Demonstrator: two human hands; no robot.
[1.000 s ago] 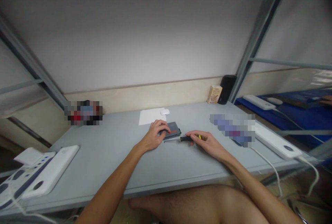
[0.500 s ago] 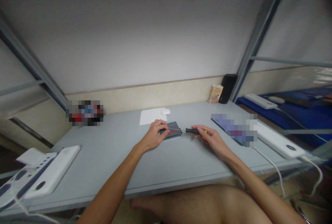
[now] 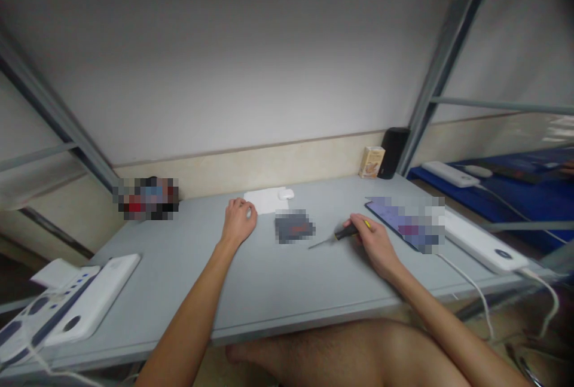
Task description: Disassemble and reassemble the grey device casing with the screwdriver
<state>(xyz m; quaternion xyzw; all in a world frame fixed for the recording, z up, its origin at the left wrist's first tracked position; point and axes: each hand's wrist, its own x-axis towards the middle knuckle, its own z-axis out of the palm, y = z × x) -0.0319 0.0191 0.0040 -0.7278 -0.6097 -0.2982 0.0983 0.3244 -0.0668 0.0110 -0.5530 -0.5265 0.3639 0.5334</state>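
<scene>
In my right hand point(image 3: 374, 243) is a screwdriver point(image 3: 346, 231) with a black and yellow handle, its thin shaft pointing left and down over the desk. The shaft's tip is apart from a small dark grey box point(image 3: 294, 227), which lies on the desk between my hands and is blurred out by pixels. My left hand point(image 3: 239, 221) is off the box, at the left edge of a white sheet of paper point(image 3: 264, 201). Its fingers are curled, with thumb and forefinger together; whatever may be between them is too small to make out.
A white rounded case point(image 3: 286, 194) sits on the paper. On the grey desk point(image 3: 260, 291), a pixelated tablet-like thing point(image 3: 399, 222) and a white power strip point(image 3: 488, 243) lie right. More white strips point(image 3: 98, 297) lie left. A small carton point(image 3: 372, 162) and black speaker point(image 3: 393, 152) stand behind.
My left hand has let go of the grey box and moved left to the paper's edge. The screwdriver has come away from the box, its tip now lower and nearer me.
</scene>
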